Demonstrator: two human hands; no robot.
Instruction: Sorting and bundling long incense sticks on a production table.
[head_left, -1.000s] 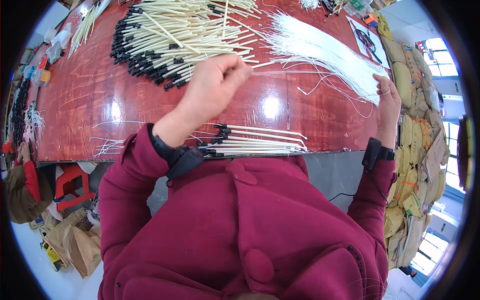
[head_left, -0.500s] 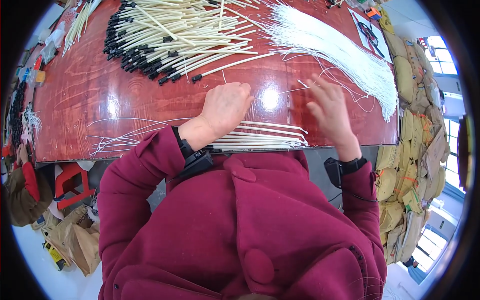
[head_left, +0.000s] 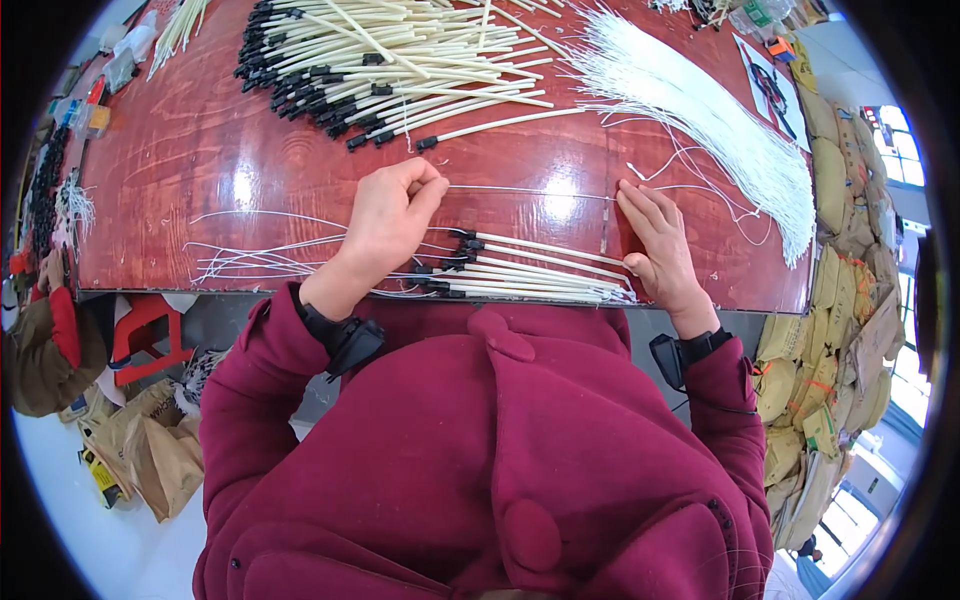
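A thin white string [head_left: 530,190] stretches straight across the red table between my two hands. One end is pinched between the thumb and fingertips of my left hand [head_left: 392,215], raised near the table's middle. My right hand [head_left: 662,245] lies flat with fingers stretched, its fingertips at the string's other end. Just below the string, along the near edge, is a small row of cream sticks [head_left: 545,270] with black end pieces. Thin white strings [head_left: 260,262] trail from them to the left, passing beneath my left forearm.
A large heap of cream sticks with black ends [head_left: 400,70] lies at the back. Beside it on the right spreads a thick bundle of white strings [head_left: 710,130]. Scissors [head_left: 772,90] rest on white paper at the far right. Stacked sacks [head_left: 830,280] stand beyond the table.
My left hand has moved left, drawing the string straight. The right hand has come down onto the table. The row of sticks shows more of its black ends.
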